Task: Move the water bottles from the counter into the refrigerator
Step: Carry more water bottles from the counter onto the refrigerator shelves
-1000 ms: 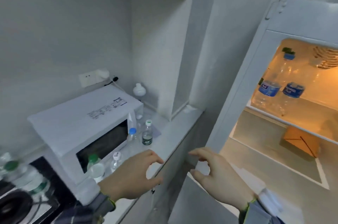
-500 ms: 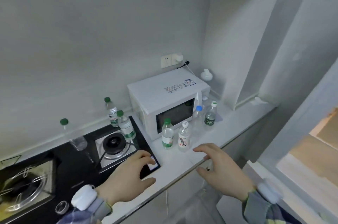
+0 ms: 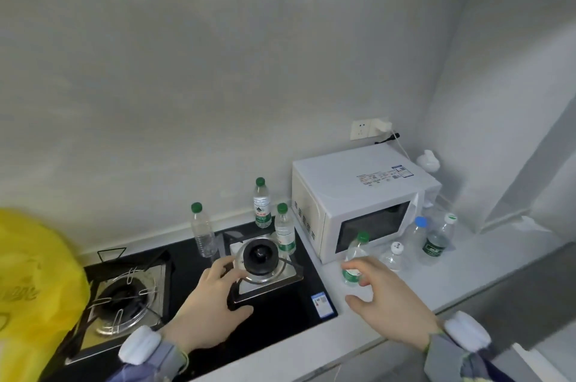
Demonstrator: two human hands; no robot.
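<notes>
My left grip (image 3: 208,303) and right grip (image 3: 389,297) hung spread, holding nothing, over the white desk (image 3: 486,269); bare wall (image 3: 218,95) beyond them.

Glossy black glass, bright steel and clear plastic across the counter.

The gas hob (image 3: 280,303) shows a glossy black glass top, its burner plates (image 3: 268,280) in shiny brushed metal. Clear, smooth plastic on the water bottles (image 3: 261,207), with glossy green caps and paper-like labels. The microwave (image 3: 358,191) wears a smooth white painted casing, its door window dark and shiny. The countertop (image 3: 467,272) looks pale, smooth and matt; the wall (image 3: 218,85) matt too. A yellow plastic bag (image 3: 34,282) looks thin and crinkled.
</notes>
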